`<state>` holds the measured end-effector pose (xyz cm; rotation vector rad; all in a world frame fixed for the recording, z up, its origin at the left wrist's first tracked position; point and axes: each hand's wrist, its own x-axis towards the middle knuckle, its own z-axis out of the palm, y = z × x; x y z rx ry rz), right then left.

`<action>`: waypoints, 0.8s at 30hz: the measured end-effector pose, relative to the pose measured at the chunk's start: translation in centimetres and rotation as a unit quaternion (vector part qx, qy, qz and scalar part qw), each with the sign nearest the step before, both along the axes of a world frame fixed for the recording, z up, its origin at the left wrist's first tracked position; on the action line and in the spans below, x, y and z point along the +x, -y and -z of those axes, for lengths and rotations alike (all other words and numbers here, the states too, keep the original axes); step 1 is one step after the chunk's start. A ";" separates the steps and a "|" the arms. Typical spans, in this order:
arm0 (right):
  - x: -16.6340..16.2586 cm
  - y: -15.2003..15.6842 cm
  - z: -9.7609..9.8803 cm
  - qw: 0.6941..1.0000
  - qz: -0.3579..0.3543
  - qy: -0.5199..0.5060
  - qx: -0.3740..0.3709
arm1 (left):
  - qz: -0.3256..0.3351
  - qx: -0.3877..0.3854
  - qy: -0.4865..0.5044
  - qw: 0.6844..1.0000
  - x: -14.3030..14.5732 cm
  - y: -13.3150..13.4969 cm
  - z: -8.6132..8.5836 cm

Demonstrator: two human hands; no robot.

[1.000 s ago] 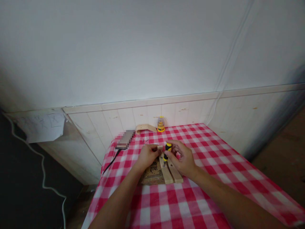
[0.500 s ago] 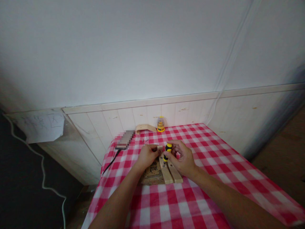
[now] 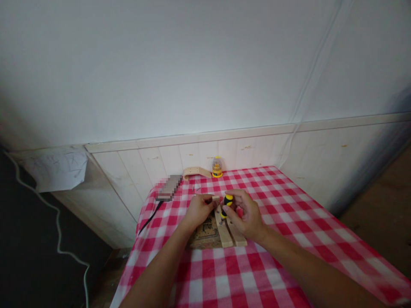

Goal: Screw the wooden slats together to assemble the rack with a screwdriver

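My right hand (image 3: 247, 212) is closed around a yellow and black screwdriver (image 3: 228, 201). The tool tilts slightly, its lower end at a dark spot on a pale wooden strip (image 3: 226, 237). A second wooden strip (image 3: 238, 236) lies alongside on the right, partly under my right hand. My left hand (image 3: 201, 209) pinches the far end of the first strip, with some fingers hidden. Beneath the strips and my left wrist is a brown board with dark printed markings (image 3: 205, 233). Whether the screwdriver tip sits in a screw is too small to tell.
At the back stands a clear, yellow-based bit container (image 3: 217, 167) beside a bent wooden piece (image 3: 196, 172). A blurred-out flat device (image 3: 169, 188) with a black cable (image 3: 149, 221) lies at the left edge. Small thin screws or nails (image 3: 196, 189) rest on the checked tablecloth (image 3: 212, 278).
The screwdriver's handle has leaned a little to the right, and my right fingers have shifted on it. My left hand stays in place on the strip.
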<state>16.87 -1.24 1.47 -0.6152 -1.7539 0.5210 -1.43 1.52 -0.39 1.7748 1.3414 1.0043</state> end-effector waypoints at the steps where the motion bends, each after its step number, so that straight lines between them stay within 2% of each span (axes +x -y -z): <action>1: 0.0 -0.1 0.1 1.000 0.001 -0.001 -0.004 | 0.002 0.004 0.001 1.000 0.0 0.0 0.0; 8: -0.1 -0.1 0.2 0.999 0.017 -0.001 -0.030 | 0.010 0.004 0.012 1.000 0.0 0.0 0.0; 24: -0.3 -0.2 0.0 0.999 0.039 -0.019 -0.032 | 0.003 0.004 0.013 1.000 0.0 0.0 0.2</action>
